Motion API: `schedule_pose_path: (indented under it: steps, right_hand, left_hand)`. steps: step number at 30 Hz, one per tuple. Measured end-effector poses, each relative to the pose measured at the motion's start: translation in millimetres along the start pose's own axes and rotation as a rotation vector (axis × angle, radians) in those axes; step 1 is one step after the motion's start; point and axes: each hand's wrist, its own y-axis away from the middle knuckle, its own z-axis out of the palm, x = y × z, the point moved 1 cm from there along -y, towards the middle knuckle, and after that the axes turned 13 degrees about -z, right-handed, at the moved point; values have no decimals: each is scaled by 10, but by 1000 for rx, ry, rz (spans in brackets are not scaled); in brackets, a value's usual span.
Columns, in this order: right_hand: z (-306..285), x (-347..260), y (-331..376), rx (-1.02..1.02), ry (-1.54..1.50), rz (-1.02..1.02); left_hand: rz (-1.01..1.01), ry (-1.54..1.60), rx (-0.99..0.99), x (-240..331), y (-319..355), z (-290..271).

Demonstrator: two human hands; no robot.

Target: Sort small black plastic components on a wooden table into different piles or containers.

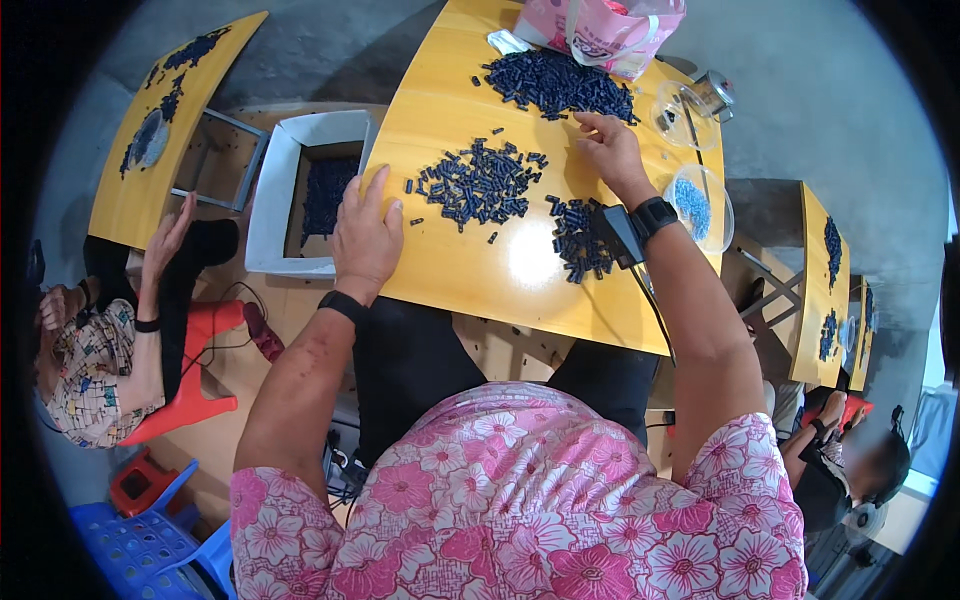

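Note:
Small dark cylindrical pieces lie in heaps on the yellow table (440, 100): a large far pile (560, 82), a looser middle pile (482, 183) and a smaller near-right pile (580, 242). At the table's left edge, my left hand (366, 232) has its fingers stretched out and holds nothing; it is close to a white box (272, 205) with more dark pieces inside. My right hand (612, 152) is just short of the far pile. Its index finger reaches toward the pieces, the other fingers are bent, and nothing shows in it.
At the table's right edge stand a clear tub of light-blue beads (692, 208), another clear tub (684, 118) and a metal mug (714, 94). A pink bag (625, 40) is at the far end. People sit at tables on both sides. A blue stool (135, 535) stands lower left.

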Motion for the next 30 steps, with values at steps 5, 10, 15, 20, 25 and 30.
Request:
schedule_pose_path:
  steps: [5,10,15,20,25,30]
  right_hand:
    - [131,220,-172,33,184,-135]
    - [235,73,-218,-24,298,-99]
    - [237,-40,-133,-60,270,-175]
    - [216,45,-132,22,39,-31]
    - [204,-64,-185,98,53,-2]
    - [196,-18,-253,48,146,-58]
  left_hand:
    - [18,1,20,40,-21,35]
    - [10,0,2,5,5,8]
    - [18,8,-10,4,3,2]
    - [24,16,-10,33,-8,12]
    - [29,3,9,10,0,9]
    - [38,10,6,-7,-8,15]
